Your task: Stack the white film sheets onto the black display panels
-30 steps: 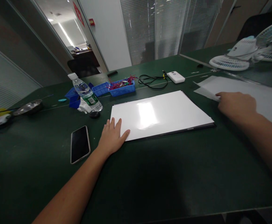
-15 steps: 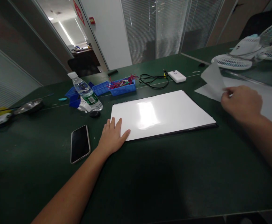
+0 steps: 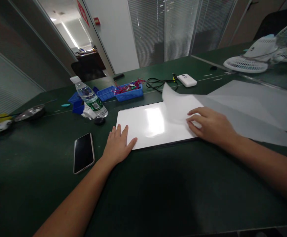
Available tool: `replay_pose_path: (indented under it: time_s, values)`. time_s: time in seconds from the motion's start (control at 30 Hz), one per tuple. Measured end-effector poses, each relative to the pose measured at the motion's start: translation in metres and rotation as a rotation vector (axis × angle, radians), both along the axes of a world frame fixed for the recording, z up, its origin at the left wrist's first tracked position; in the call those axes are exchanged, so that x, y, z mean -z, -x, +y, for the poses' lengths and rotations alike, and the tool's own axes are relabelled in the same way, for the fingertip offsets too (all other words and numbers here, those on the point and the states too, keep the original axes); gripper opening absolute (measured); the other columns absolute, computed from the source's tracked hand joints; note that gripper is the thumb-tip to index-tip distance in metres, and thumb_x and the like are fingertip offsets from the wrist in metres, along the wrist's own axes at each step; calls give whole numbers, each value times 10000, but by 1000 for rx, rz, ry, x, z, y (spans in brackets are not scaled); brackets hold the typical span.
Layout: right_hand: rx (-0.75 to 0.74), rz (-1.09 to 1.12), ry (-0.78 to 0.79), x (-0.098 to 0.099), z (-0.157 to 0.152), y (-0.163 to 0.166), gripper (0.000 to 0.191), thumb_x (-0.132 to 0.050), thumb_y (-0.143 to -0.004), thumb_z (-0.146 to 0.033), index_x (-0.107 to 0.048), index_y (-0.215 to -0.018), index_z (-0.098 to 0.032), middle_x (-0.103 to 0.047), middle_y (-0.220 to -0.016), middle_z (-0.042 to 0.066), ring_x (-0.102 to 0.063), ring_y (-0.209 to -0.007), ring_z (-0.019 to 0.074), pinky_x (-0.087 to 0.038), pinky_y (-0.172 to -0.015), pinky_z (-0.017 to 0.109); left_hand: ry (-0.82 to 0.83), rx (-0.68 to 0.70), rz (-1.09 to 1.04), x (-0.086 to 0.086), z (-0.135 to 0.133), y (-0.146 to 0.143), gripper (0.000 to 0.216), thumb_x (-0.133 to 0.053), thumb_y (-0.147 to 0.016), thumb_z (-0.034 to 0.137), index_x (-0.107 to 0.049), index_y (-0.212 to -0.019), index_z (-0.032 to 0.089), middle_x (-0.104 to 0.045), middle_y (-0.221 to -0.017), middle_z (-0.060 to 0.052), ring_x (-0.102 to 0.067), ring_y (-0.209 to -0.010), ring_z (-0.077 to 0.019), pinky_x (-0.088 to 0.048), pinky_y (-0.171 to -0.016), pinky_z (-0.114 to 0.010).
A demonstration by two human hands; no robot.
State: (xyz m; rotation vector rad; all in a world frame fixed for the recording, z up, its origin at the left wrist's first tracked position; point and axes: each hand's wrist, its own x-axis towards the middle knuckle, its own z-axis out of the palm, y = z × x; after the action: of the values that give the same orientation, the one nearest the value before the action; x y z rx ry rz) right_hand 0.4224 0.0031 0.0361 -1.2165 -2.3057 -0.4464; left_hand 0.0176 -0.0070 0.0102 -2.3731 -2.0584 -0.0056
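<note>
A glossy white panel [image 3: 148,123] lies flat on the dark green table [image 3: 158,191]. My left hand [image 3: 117,146] rests open and flat on its near left corner, fingers together. My right hand [image 3: 211,125] pinches the corner of a thin translucent sheet [image 3: 232,112] and holds it over the right half of the panel. The sheet's free corner curls upward. More of the same translucent sheets [image 3: 264,95] lie at the right.
A black phone [image 3: 83,156] lies left of my left hand. Behind it are a water bottle [image 3: 90,98], blue bins [image 3: 123,92] with red-wired parts, a black cable [image 3: 160,85] and a white box [image 3: 187,80]. A white fan [image 3: 264,52] stands at the far right.
My right hand lifted a translucent sheet from the pile at the right and drew it leftward over the white panel. My left hand stayed in place.
</note>
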Motion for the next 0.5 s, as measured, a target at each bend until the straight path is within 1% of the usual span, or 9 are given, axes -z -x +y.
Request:
replay_pose_path:
  time_s: [0.07,0.1,0.2,0.27,0.37,0.5]
  values:
    - [-131,-60,40,6,-1,9,308,-532,-1071,-312,-788,-941,-201,-801,-1218,137,-764,-1078,299,-603,-840,420,4,0,-6,0,0,1,918,-292,-1078,749,-351,-1737,112,-241,-1822,-263,-222,-1687,-497,-277,-1329,-644]
    - [-171,-72,51,9,-2,12,299,-539,-1070,-302,-786,-937,-200,-806,-1222,133,-771,-1079,297,-610,-838,419,2,0,-13,1,0,1,918,-272,-1079,752,-360,-1734,115,-248,-1822,-258,-223,-1688,-492,-277,-1330,-640]
    - [-235,-84,77,13,-2,13,281,-554,-1081,-301,-806,-1006,-201,-828,-1181,109,-795,-1012,275,-621,-815,406,-23,0,-36,2,1,2,902,-205,-1086,749,-396,-1720,136,-299,-1815,-223,-238,-1692,-464,-280,-1334,-623]
    - [-275,-81,91,15,-1,10,274,-570,-1087,-316,-823,-1069,-212,-838,-1159,92,-803,-990,259,-628,-833,398,-39,4,-44,3,1,2,900,-174,-1088,746,-407,-1715,144,-322,-1810,-211,-246,-1693,-451,-277,-1337,-619]
    - [-368,-68,106,18,1,7,273,-586,-1089,-313,-837,-1150,-225,-836,-1207,80,-801,-1089,257,-638,-939,413,-27,2,-47,3,0,3,931,-129,-1084,754,-396,-1719,129,-301,-1814,-224,-225,-1697,-459,-266,-1341,-622]
    - [-462,-40,138,20,2,8,307,-581,-1082,-233,-826,-1267,-229,-816,-1293,68,-777,-1207,255,-635,-1031,436,0,-2,-36,1,0,2,972,-109,-1074,773,-376,-1727,105,-253,-1823,-248,-202,-1697,-480,-249,-1347,-616]
